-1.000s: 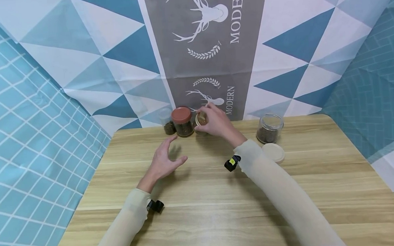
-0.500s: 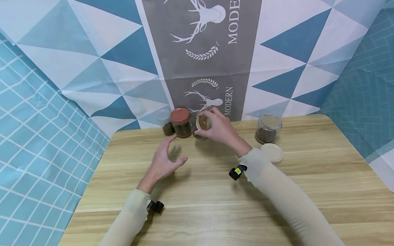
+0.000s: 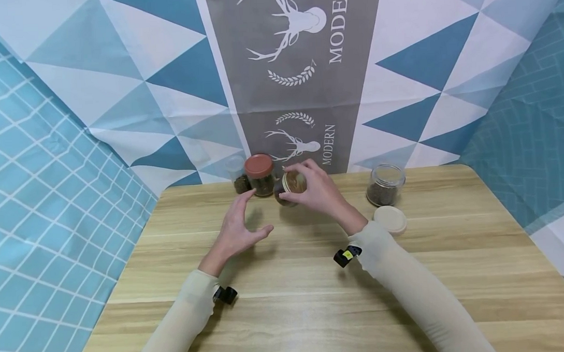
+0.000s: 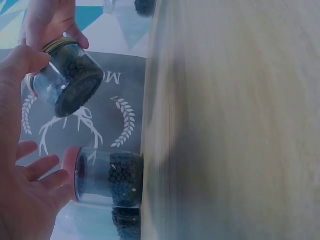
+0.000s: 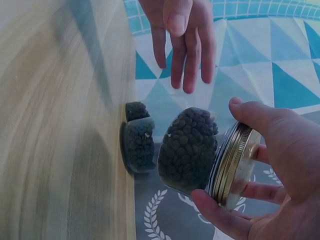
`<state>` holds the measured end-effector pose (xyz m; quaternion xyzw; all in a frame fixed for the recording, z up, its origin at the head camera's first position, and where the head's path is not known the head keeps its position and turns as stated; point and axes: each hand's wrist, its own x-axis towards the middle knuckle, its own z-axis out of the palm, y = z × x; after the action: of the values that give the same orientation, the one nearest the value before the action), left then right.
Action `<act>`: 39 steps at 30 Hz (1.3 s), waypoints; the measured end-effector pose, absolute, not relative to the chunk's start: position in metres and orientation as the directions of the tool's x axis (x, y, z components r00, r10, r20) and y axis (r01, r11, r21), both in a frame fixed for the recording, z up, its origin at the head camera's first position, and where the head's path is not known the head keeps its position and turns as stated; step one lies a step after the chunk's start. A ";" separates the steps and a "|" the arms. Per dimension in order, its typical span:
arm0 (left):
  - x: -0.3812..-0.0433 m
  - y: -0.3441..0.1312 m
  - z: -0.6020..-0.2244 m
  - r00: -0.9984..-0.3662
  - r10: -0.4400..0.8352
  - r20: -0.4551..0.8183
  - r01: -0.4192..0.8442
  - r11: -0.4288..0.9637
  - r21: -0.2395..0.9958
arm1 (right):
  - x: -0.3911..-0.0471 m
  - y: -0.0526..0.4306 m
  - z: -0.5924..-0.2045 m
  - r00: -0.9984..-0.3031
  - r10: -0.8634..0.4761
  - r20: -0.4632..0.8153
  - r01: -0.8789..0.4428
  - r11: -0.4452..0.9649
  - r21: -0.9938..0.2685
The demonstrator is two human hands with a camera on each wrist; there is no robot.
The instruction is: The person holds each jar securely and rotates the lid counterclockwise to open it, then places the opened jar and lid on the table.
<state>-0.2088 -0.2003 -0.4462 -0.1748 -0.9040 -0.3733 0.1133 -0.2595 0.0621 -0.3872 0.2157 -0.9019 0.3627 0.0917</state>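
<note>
My right hand (image 3: 321,191) grips a glass jar (image 5: 186,147) by its gold screw lid (image 5: 231,162), thumb on one side and fingers on the other. Dark bean-like pieces fill much of the jar. It is tilted, its base toward the left, and the left wrist view shows it raised off the table. My left hand (image 3: 234,230) hovers to its left with thumb and fingers spread, holding nothing. Just beyond the left fingertips stands a jar with a red lid (image 3: 259,165), dark pieces inside. Beside that is a smaller clear container (image 3: 239,178), also with dark contents.
At the back right of the wooden table (image 3: 286,300) stands an uncovered glass jar (image 3: 385,187) with dark contents. A round cream lid (image 3: 391,219) lies flat in front of it, close to my right sleeve. A patterned cloth wall (image 3: 399,73) rises behind the table's back edge.
My right hand has drawn the gold-lidded jar slightly toward me and to the right, tilting it so its lid faces more to the right. The left hand has barely moved.
</note>
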 end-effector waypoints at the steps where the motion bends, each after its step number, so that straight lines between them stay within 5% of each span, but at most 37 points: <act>1: -0.209 -0.199 -0.446 -0.909 0.238 0.341 0.409 0.659 0.631 | -0.258 0.062 -0.387 -0.889 -0.322 0.326 -0.458 0.638 -0.619; 39: -0.213 -0.160 -0.441 -0.789 0.352 0.504 0.601 0.612 0.513 | -0.220 0.057 -0.394 -0.856 -0.365 0.367 -0.517 0.578 -0.631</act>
<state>-0.2135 -0.1597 -0.4408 -0.2708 -0.8798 -0.3471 0.1795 -0.2196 0.0572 -0.3940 0.2497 -0.8828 0.3855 0.0988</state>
